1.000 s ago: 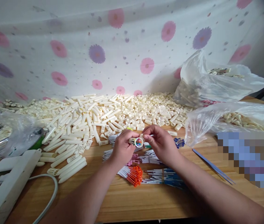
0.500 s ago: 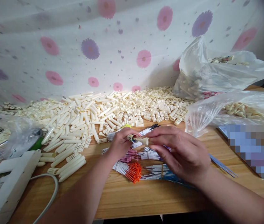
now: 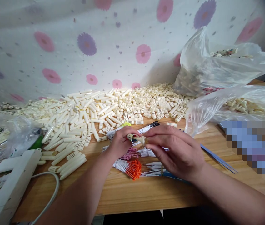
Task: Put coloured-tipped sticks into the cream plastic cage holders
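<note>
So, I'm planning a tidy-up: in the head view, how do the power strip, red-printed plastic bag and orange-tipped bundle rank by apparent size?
1. Red-printed plastic bag
2. Power strip
3. Orange-tipped bundle

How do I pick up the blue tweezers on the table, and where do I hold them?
I'd pinch the blue tweezers near the joined end, not the thin tips. Come from above, finger and thumb on the two outer long sides. They lie on the wooden table, joined end farther from you, and their two arms look slightly apart, so a pinch should fit.
</note>
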Action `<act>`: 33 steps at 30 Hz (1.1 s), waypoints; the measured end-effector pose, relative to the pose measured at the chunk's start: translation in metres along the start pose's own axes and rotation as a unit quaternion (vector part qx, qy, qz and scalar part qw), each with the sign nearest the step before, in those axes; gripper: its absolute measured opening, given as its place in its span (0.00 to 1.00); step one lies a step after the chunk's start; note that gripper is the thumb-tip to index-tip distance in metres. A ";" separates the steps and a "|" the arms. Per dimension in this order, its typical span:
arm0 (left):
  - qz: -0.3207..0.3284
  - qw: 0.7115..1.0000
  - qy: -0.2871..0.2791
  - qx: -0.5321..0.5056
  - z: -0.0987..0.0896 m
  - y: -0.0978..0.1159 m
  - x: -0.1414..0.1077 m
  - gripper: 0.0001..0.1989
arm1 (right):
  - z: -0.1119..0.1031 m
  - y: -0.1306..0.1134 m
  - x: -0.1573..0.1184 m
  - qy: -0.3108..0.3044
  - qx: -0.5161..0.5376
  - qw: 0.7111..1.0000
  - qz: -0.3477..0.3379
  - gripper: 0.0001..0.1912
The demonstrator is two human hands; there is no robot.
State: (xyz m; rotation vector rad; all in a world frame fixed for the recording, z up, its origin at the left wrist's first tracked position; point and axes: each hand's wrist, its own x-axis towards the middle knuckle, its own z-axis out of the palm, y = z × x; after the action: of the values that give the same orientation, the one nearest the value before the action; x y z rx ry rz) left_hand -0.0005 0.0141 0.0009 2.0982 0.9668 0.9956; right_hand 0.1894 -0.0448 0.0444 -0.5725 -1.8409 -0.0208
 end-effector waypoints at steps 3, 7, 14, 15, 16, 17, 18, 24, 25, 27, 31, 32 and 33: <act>0.005 1.000 0.004 0.010 -0.001 0.001 0.001 0.08 | 0.000 -0.001 0.000 -0.010 -0.002 1.000 0.000 0.04; 0.015 1.000 -0.003 0.014 -0.001 0.001 0.001 0.07 | 0.003 -0.001 0.000 -0.012 0.004 1.000 -0.011 0.04; 0.040 0.999 -0.002 0.037 -0.001 0.003 0.001 0.07 | 0.008 0.003 -0.003 -0.025 -0.004 0.999 -0.028 0.05; 0.047 0.998 -0.004 0.045 -0.001 0.003 0.001 0.07 | 0.009 0.004 -0.005 -0.028 -0.005 0.999 -0.030 0.06; 0.052 0.997 -0.005 0.051 0.000 0.003 0.000 0.08 | 0.010 0.005 -0.006 -0.031 -0.005 0.999 -0.031 0.06; 0.055 0.997 -0.004 0.053 0.000 0.003 0.000 0.07 | 0.012 0.006 -0.008 -0.033 -0.009 0.999 -0.027 0.07; 0.054 0.997 0.001 0.054 0.000 0.002 -0.001 0.07 | 0.013 0.006 -0.009 -0.033 -0.014 0.999 -0.017 0.07; 0.039 0.987 0.014 0.156 -0.001 -0.003 -0.007 0.05 | 0.016 0.008 -0.010 -0.033 0.002 0.997 0.065 0.05; 0.040 0.982 0.018 0.182 -0.002 -0.003 -0.008 0.05 | 0.016 0.008 -0.010 -0.035 0.012 0.996 0.075 0.04; 0.038 0.973 0.029 0.224 -0.001 -0.001 -0.009 0.05 | 0.015 0.008 -0.010 -0.032 0.027 0.995 0.093 0.04; 0.027 0.957 0.042 0.285 0.000 0.009 -0.010 0.04 | 0.015 0.007 -0.011 -0.025 0.046 0.993 0.106 0.04; 0.024 0.952 0.043 0.301 0.000 0.011 -0.010 0.04 | 0.015 0.008 -0.011 -0.028 0.048 0.992 0.110 0.04; 0.020 0.947 0.045 0.318 0.000 0.014 -0.010 0.05 | 0.016 0.009 -0.012 -0.030 0.050 0.992 0.115 0.03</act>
State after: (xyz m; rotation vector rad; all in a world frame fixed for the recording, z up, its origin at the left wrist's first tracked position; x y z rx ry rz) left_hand -0.0002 -0.0012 0.0076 2.6113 1.4445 0.8789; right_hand 0.1809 -0.0369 0.0257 -0.7179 -1.8118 0.2435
